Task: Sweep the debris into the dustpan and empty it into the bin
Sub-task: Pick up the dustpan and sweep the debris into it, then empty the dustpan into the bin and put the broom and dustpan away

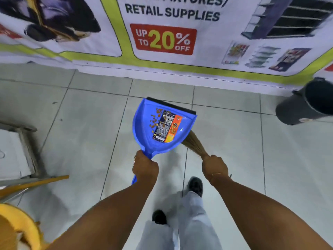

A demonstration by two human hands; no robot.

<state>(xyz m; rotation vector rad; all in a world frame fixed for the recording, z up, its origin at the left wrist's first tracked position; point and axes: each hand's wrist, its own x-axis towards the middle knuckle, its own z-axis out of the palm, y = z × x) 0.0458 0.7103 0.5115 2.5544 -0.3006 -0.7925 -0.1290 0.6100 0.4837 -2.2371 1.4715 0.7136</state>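
A blue dustpan (144,127) with a black rubber lip is held off the tiled floor in front of me. Inside it lie a black-and-orange snack wrapper (166,126) and several brown crumbs (154,120). My left hand (145,167) grips the dustpan's handle. My right hand (214,166) is closed around a straw broom (193,144), whose bristles run under the pan's right edge. A dark grey bin (306,103) stands at the far right by the wall.
A large sale banner (162,38) covers the wall ahead. At the left are a grey metal frame (27,148) with a wooden stick (36,183), and a yellow object (19,224) in the bottom corner. My legs and dark shoes (195,184) are below.
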